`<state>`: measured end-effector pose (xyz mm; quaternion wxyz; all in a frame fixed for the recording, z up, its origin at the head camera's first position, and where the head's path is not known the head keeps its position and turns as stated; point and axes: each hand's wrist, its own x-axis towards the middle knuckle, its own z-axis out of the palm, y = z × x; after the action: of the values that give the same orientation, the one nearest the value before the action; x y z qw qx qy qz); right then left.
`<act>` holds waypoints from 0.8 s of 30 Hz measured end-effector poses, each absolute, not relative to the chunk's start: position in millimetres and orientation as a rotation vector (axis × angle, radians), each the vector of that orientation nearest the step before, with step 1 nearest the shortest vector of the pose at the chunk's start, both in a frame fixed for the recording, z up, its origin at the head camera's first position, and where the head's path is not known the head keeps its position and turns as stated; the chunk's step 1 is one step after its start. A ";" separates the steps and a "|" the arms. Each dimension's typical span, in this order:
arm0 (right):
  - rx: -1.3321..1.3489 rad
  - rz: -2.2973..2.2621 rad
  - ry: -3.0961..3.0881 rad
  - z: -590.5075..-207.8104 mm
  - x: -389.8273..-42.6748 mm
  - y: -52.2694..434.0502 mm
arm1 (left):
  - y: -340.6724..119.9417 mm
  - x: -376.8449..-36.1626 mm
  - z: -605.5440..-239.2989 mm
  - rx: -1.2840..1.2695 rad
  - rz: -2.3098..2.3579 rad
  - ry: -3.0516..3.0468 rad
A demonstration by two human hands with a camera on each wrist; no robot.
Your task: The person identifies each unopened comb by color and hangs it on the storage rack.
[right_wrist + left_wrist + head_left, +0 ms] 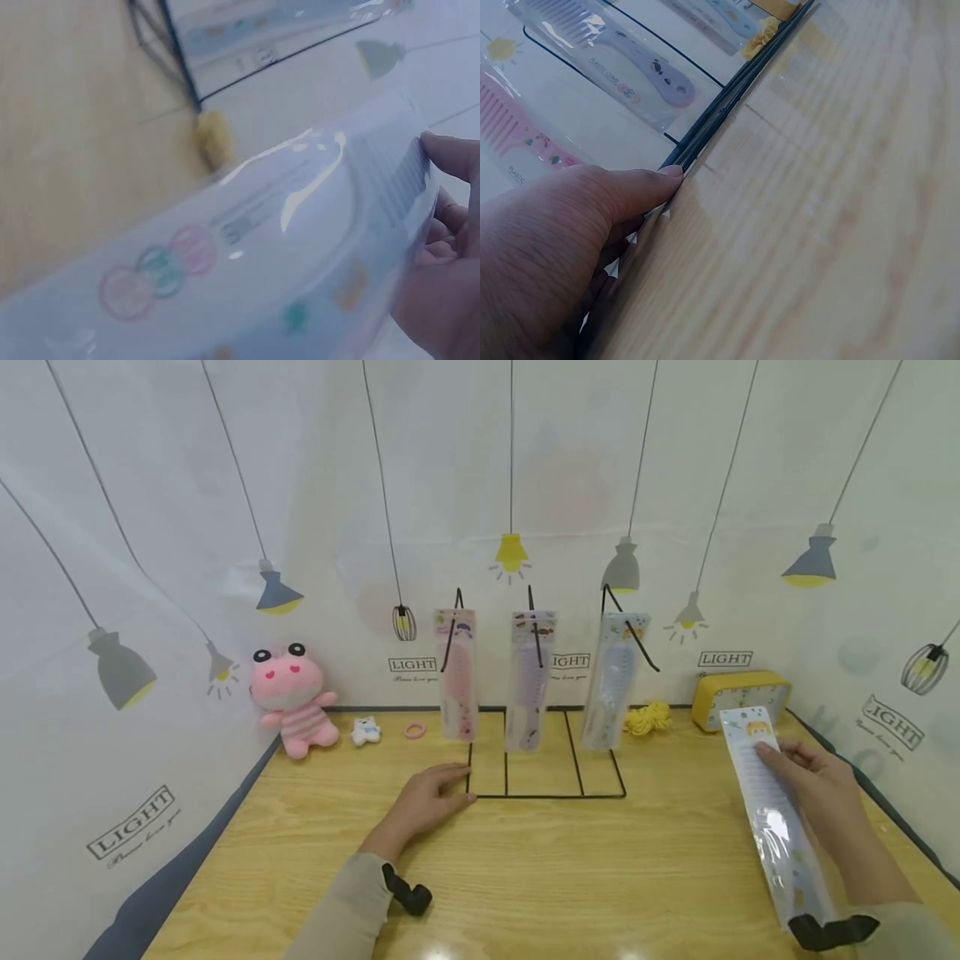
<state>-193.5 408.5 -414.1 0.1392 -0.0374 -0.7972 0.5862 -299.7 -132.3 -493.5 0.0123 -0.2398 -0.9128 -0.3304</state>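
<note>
My right hand (821,785) pinches a plastic-packaged comb (776,827) near its top, thumb across the front; in the right wrist view the wrapper's clear film (247,247) shines. At the table's middle stands a black wire display rack (551,796). Three more packaged combs hang from its hooks: a pink one (459,681), a purple one (528,689) and a blue one (615,685). My left hand (427,802) rests at the rack's front left corner, its thumb touching the wire in the left wrist view; its other fingers are partly hidden there.
Along the back left sit a pink plush toy (292,697), a small white bear figure (366,731) and a pink ring (414,729). A yellow cord bundle (648,718) and a yellow clock (705,706) stand back right. A printed curtain (450,460) surrounds the wooden table (525,877).
</note>
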 end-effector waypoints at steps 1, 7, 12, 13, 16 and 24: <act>-0.075 1.755 -2.245 -407.4 -193.5 404.0 | -132.3 -299.9 -493.2 -0.747 -1.028 -2.843; 0.166 2.051 -1.999 -374.8 -193.7 380.5 | -132.7 -300.3 -493.4 -0.752 -1.023 -2.844; 0.218 2.017 -2.000 -353.9 -196.5 358.4 | -133.1 -300.8 -495.9 -0.741 -1.023 -2.850; 0.221 1.997 -2.002 -350.8 -197.8 354.4 | -133.2 -300.9 -496.3 -0.740 -1.023 -2.849; 0.275 1.966 -1.984 -343.3 -202.5 344.4 | -133.6 -301.5 -497.3 -0.743 -1.028 -2.844; 0.433 1.992 -1.925 -333.3 -210.7 322.0 | -133.0 -300.4 -495.8 -0.746 -1.046 -2.850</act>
<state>-210.7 322.0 -333.3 0.1680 0.1522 -0.6768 0.7004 -300.4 -133.0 -495.8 0.0077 -0.2387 -0.9116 -0.3345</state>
